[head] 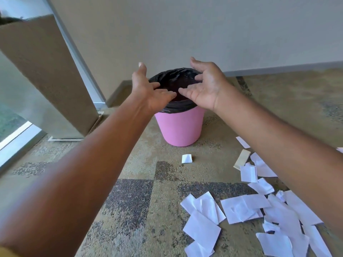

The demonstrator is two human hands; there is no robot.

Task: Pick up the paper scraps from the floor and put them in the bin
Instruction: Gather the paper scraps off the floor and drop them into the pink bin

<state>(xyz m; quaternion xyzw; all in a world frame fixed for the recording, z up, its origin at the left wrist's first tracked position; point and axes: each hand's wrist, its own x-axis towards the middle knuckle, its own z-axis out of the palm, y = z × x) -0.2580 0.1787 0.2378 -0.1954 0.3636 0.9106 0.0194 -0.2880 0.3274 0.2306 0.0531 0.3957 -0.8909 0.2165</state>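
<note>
A pink bin with a black liner stands on the carpet by the wall. Both my hands hover over its mouth with fingers spread and nothing in them: my left hand at the left rim, my right hand at the right rim. Several white paper scraps lie in a heap on the floor at the lower right. One small scrap lies alone just in front of the bin.
A tall brown cardboard sheet leans against the glass and frame at the left. A pale strip lies among the scraps at the right. The wall with its grey skirting runs behind the bin.
</note>
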